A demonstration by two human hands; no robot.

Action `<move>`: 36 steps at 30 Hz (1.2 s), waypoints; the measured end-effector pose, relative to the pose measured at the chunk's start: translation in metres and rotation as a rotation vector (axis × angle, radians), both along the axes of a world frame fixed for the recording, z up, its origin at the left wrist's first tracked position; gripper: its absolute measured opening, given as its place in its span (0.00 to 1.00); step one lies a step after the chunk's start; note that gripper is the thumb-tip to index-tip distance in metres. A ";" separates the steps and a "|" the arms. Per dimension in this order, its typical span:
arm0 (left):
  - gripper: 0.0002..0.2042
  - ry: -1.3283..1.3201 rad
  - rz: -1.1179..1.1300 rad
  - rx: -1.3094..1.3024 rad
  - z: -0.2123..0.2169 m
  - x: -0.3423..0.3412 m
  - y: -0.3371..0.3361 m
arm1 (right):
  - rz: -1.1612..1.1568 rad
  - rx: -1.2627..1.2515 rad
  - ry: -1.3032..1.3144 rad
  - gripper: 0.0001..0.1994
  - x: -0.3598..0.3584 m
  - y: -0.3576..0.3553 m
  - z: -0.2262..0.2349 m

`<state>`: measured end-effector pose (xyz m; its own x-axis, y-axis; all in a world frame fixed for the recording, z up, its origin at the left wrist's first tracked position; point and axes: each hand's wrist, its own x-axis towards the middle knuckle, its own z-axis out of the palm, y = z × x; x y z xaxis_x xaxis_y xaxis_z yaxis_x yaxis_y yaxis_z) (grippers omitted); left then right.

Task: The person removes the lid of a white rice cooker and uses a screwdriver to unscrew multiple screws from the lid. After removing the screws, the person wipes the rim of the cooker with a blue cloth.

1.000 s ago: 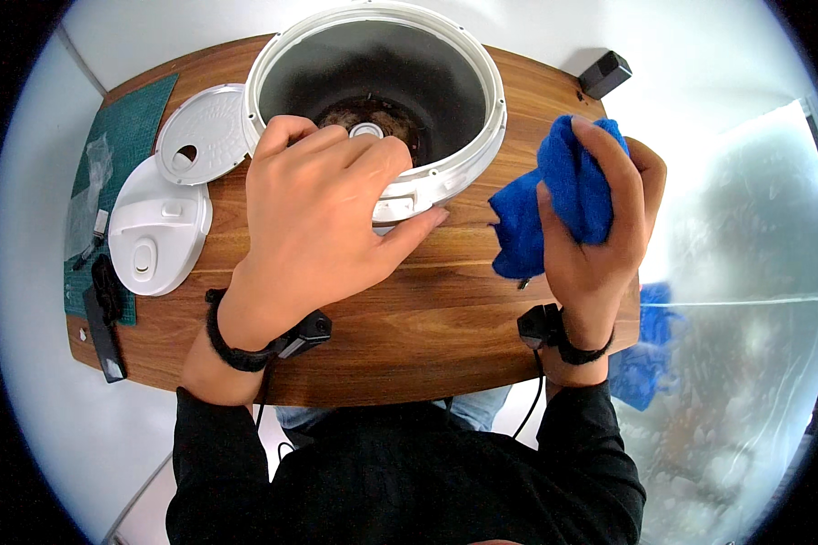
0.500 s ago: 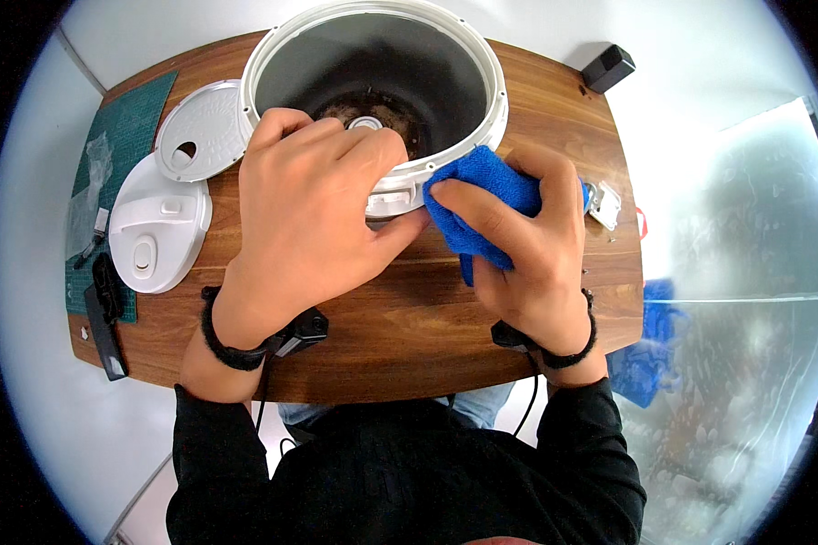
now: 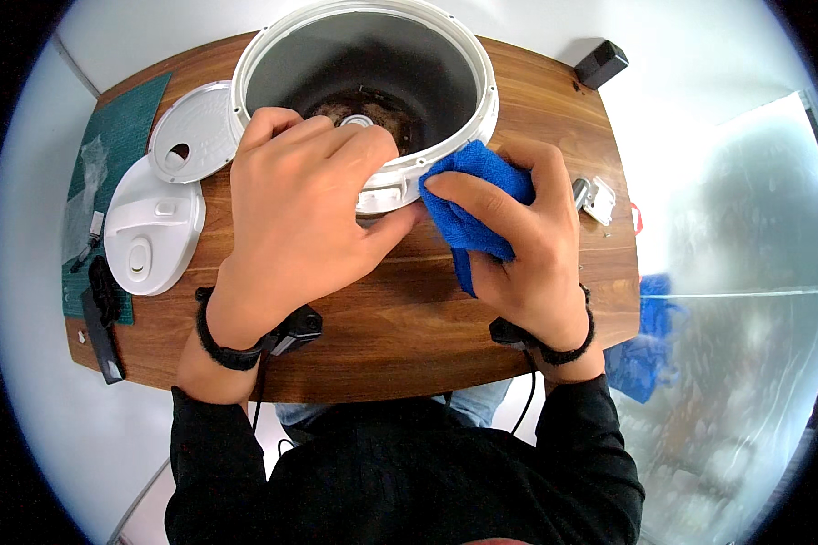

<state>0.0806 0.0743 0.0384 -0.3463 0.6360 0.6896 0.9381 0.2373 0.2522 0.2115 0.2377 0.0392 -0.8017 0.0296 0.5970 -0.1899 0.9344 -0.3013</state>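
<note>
The white rice cooker body (image 3: 489,102) stands with its top uncovered at the far middle of the table. Inside are a dark grey wall and a brown-stained bottom with a round white piece in the middle. My left hand (image 3: 304,204) is closed over the cooker's near rim, fingers bent over the edge and thumb stretched along the outside, by the white latch area (image 3: 382,195). A folded blue cloth (image 3: 473,195) is gripped in my right hand (image 3: 538,250), thumb on top, and rests against the outer rim at the near right. Some fingertips are hidden.
To the left lie the white outer lid (image 3: 154,232) and a round inner lid plate (image 3: 191,136), near a green cutting mat (image 3: 127,118) with a black strap (image 3: 104,331). A small white part (image 3: 600,202) lies at right, a black box (image 3: 602,64) at far right.
The whole view has shifted slightly, so things appear a little further left. My right hand and the cloth have moved slightly, and the cloth's lower corner hangs lower. My left hand keeps its hold.
</note>
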 end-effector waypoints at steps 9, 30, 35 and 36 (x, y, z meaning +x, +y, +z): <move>0.14 -0.014 -0.018 -0.024 0.001 -0.002 0.000 | -0.028 0.035 0.032 0.29 0.004 -0.024 -0.011; 0.17 0.021 -0.012 0.014 -0.003 -0.003 0.000 | -0.145 0.014 -0.130 0.29 0.015 0.005 0.016; 0.16 0.018 0.011 -0.009 -0.002 -0.002 0.001 | -0.145 0.029 -0.179 0.31 0.018 -0.010 0.019; 0.16 0.020 0.009 -0.014 -0.002 -0.002 0.001 | -0.114 0.033 -0.182 0.31 0.020 -0.013 0.018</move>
